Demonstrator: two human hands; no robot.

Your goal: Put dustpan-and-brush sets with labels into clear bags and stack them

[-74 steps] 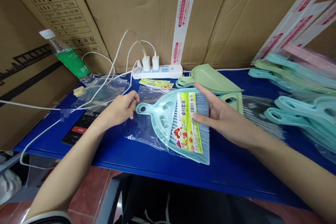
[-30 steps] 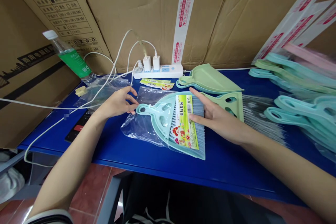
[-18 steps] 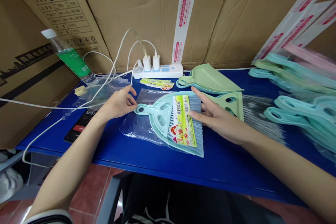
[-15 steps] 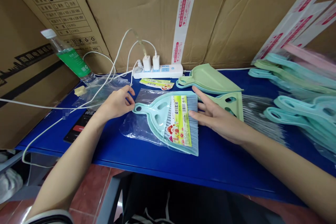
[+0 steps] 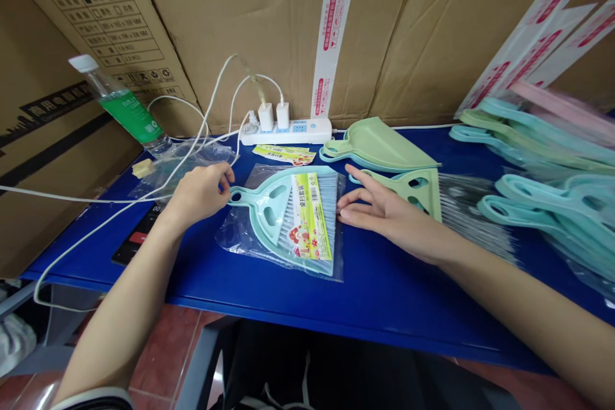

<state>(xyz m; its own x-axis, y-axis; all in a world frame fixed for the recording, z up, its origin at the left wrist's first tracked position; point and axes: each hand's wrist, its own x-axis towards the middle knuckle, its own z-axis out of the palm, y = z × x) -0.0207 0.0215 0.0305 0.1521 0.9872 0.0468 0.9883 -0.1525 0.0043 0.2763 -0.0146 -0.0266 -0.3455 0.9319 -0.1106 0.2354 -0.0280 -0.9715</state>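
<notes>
The left hand [image 5: 204, 192] curls at the dustpan [image 5: 259, 204], right hand [image 5: 384, 208] half-spread by the bag's edge [image 5: 339, 262]; grips unclear; the dustpan lies bagged on the counter [image 5: 384, 295]; light, even tension should spare the bristles [image 5: 328, 195].

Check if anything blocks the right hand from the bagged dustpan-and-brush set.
Nothing visible between the right hand and the bagged dustpan-and-brush set; fingertips are at the clear bag's edge, near the bristles.
</notes>
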